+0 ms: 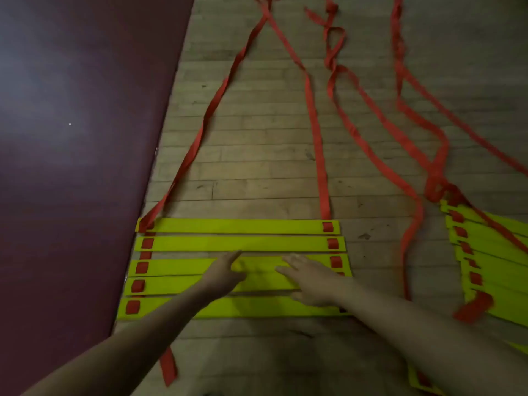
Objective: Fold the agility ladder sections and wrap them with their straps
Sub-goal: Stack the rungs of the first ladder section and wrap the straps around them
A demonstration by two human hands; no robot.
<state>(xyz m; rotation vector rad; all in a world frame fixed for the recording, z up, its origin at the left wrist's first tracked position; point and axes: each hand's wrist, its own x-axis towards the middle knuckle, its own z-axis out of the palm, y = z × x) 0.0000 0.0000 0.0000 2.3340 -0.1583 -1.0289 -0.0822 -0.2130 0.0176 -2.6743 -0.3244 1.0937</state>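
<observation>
Dim indoor light, soft overall blur, pale glare on the left, wide-angle bending at edges

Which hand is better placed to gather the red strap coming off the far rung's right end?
Probably the right. The right hand lies flat on the yellow rungs nearer that strap; the left hand rests further from it, toward the mat.
</observation>
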